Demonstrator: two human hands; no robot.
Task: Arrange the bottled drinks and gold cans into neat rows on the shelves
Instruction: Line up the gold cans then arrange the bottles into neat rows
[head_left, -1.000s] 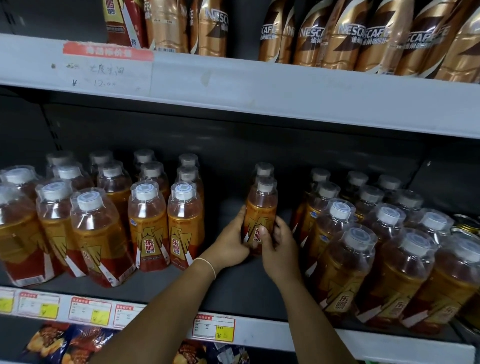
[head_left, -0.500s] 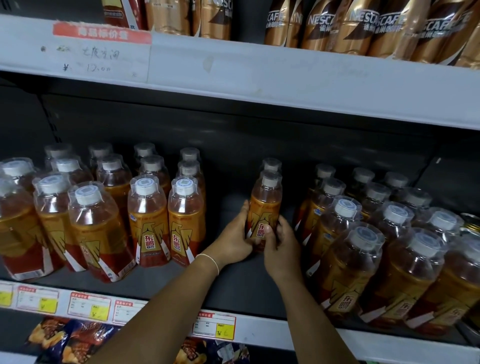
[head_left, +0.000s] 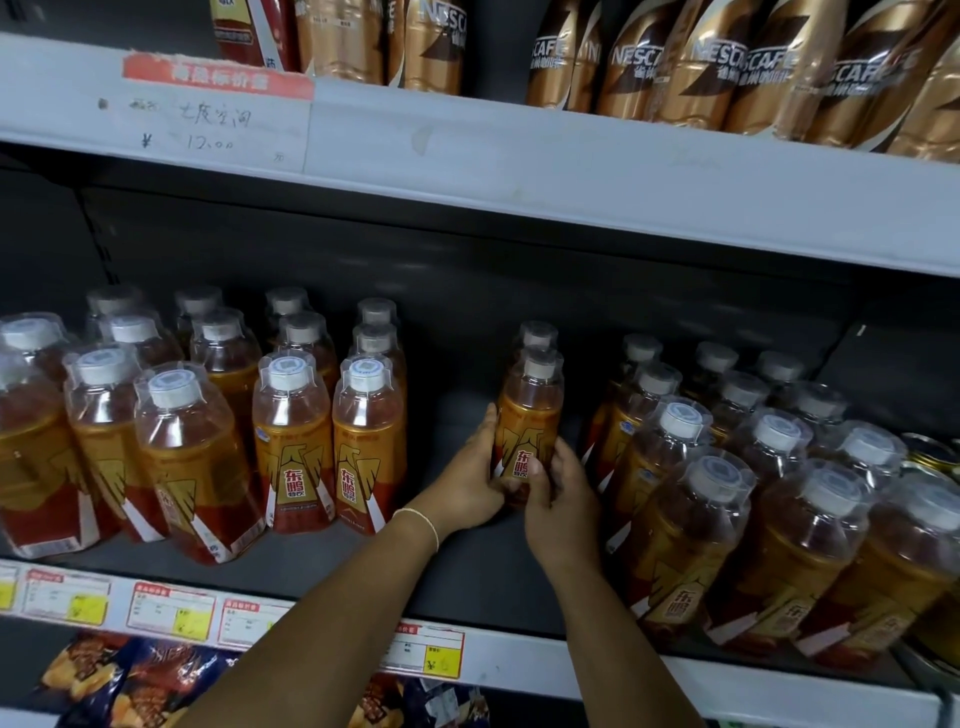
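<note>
Item: front bottle (head_left: 531, 415), upright in the mid-shelf gap, cupped low by left hand (head_left: 470, 480) and right hand (head_left: 558, 499), fingers curled round it, presumably for squaring its short row

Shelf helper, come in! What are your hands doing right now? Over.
Left hand and right hand both grip one orange bottle, upright. Second bottle directly behind it. Left rows and right rows flank it; no obstruction seen.

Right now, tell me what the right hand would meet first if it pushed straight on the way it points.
The right hand grips the front bottle. Going straight on, it would likely push that into the rear bottle just behind. The gap between the two bottles is unclear.
</note>
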